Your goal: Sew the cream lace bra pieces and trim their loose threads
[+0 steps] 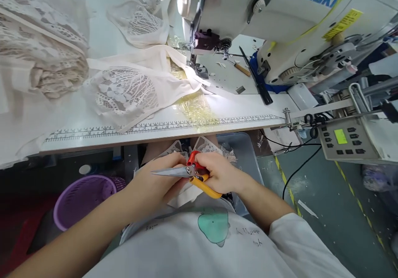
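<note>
My right hand [219, 172] is closed round a pair of scissors [186, 172] with one red and one yellow handle, blades pointing left. My left hand [158, 180] is closed on a piece of white fabric [186, 195] held in my lap, just under the blades. Both hands sit below the table's front edge. On the table above lies a white lace garment piece [124, 93], one end under the needle of the white sewing machine [280, 25].
More lace pieces [40, 46] are piled at the table's left and back. A ruler strip [161, 125] runs along the front edge. A purple basket [82, 197] stands on the floor at left, a control panel [346, 139] at right, a grey bin [239, 153] under the table.
</note>
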A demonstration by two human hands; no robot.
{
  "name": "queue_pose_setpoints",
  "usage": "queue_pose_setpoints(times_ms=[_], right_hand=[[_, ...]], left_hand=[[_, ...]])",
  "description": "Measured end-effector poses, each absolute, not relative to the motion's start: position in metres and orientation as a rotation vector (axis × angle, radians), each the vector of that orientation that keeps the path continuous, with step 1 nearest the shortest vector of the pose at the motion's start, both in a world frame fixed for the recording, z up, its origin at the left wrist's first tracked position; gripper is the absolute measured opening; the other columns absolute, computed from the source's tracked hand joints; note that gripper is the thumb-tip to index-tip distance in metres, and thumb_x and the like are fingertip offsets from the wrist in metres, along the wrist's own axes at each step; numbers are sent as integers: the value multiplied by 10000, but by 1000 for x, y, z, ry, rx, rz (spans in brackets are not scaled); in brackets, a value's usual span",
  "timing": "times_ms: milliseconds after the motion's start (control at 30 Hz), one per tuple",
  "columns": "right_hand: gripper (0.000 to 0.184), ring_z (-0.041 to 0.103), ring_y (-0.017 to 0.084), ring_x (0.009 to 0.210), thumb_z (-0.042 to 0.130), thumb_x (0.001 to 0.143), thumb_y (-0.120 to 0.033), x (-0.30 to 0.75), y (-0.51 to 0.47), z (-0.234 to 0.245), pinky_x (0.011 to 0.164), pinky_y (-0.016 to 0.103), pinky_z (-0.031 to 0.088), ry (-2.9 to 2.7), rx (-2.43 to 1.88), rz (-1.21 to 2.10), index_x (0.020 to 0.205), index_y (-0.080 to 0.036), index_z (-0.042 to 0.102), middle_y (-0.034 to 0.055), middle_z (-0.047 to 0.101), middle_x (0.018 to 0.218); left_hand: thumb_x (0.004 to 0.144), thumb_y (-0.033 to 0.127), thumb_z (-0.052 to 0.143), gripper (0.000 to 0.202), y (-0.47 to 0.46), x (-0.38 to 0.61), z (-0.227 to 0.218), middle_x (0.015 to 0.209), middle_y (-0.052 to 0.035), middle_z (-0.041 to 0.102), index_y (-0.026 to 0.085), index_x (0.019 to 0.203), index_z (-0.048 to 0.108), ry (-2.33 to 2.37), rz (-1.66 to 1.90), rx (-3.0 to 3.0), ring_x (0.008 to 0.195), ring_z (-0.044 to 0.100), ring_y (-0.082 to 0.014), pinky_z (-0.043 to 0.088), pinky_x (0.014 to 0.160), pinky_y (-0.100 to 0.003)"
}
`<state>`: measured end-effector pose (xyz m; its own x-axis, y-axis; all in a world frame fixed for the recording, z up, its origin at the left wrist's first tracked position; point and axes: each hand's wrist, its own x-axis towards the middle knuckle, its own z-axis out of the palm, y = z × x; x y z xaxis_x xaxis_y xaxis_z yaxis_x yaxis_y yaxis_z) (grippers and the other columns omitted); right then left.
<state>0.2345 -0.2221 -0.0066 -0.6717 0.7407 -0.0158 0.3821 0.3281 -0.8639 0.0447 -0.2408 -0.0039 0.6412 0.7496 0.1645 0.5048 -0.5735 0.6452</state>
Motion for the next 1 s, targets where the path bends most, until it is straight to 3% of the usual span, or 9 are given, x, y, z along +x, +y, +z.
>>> queue_pose_setpoints(times_ms=[200,400,533,633,767,867,1000], right_hand=[[212,418,101,525,624,739,-382,245,-226,-3,495,224,388,-1979,-1014,1216,756,-215,494,-9,544,686],[472,520,143,540,703,686,-516,244,-241,-5,520,277,448,-1753,-947,1120,1022,-218,555,39,631,761],[658,602,216,757,761,620,-490,229,-246,-9,703,343,494,-1673,-1038,1069,1164,-192,544,73,646,833],[505,607,234,858,736,657,-424,216,-245,-8,763,360,495,-1610,-1097,1089,1081,-190,592,108,652,960],[228,585,177,683,681,713,-367,207,-240,-1,645,315,502,-1505,-1029,1186,836,-192,604,72,650,847],[201,543,163,620,666,713,-364,206,-238,9,607,309,490,-1451,-982,1201,732,-203,547,18,569,664],[202,511,160,602,641,703,-330,204,-240,30,569,304,464,-1494,-909,1073,658,-211,484,-8,485,587]], left_hand=[[873,259,392,196,-236,39,-9,676,-6,540,182,753,526,1010,727,1887,577,494,-122,403,515,-220],[821,395,507,255,-234,42,2,606,10,509,182,682,497,1165,774,1399,521,486,-115,411,465,-215],[811,365,515,227,-232,44,10,621,-2,524,176,686,509,1268,842,1528,554,480,-116,413,490,-218],[814,320,498,199,-231,43,17,610,-2,529,176,680,521,1297,899,1704,555,470,-117,402,497,-222],[834,318,489,200,-235,36,30,645,-14,534,178,702,540,1230,920,1755,578,480,-121,415,509,-220],[839,329,509,202,-240,30,46,667,-15,553,185,709,562,1196,927,1698,594,510,-122,434,513,-206],[827,272,538,143,-248,26,69,675,-4,590,198,737,621,1177,1047,1798,591,542,-116,428,490,-184]])
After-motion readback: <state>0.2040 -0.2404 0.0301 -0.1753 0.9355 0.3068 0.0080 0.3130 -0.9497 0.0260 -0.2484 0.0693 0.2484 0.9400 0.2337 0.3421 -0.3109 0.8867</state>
